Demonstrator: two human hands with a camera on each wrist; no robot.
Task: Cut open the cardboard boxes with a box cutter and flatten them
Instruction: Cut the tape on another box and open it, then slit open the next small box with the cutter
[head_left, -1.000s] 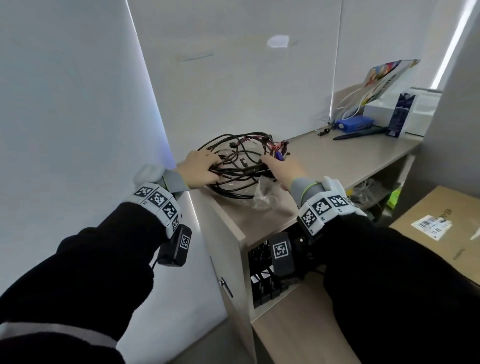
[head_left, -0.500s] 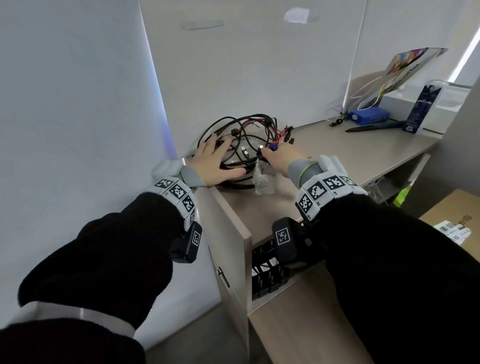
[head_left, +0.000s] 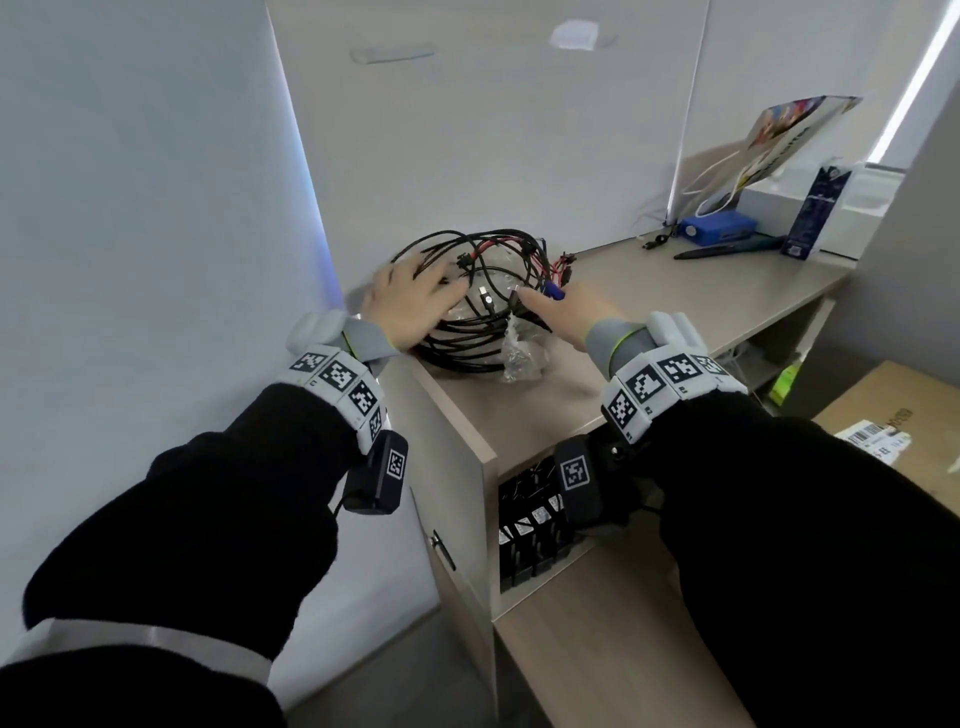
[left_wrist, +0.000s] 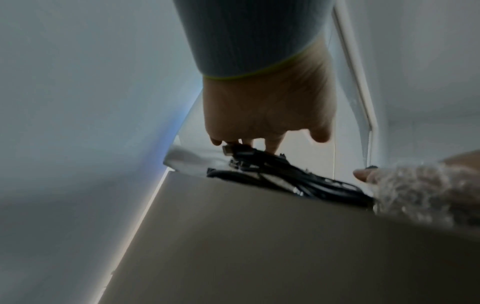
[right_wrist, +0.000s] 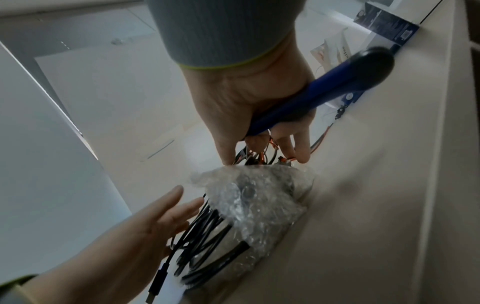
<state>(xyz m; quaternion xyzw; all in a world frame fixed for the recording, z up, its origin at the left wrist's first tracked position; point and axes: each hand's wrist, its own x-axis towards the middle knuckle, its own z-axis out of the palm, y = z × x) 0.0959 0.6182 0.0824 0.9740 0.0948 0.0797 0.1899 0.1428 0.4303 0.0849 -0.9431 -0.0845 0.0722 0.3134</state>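
A coil of black and red cables (head_left: 483, 317) lies on the near left corner of a beige cabinet top (head_left: 649, 296). My left hand (head_left: 410, 306) rests on the coil's left side with fingers spread. My right hand (head_left: 561, 317) touches the coil's right side; in the right wrist view it (right_wrist: 259, 115) holds a blue box cutter (right_wrist: 332, 88) across the palm, fingertips among the red wires. The cutter's blue tip (head_left: 555, 294) shows past the fingers. A brown cardboard box (head_left: 904, 410) with a shipping label sits low at the right.
A crumpled bubble-wrap bag (head_left: 519, 356) lies against the cables. At the far end of the top are a blue case (head_left: 719, 228), a black pen (head_left: 727, 250), a dark carton (head_left: 815, 213) and a white box (head_left: 774, 200). White walls close in left and behind. Black items (head_left: 524, 535) fill the shelf below.
My left hand has gone from gripping the coil's left edge to lying spread on it. The right hand has shifted slightly along the coil's right side, cutter still in it.
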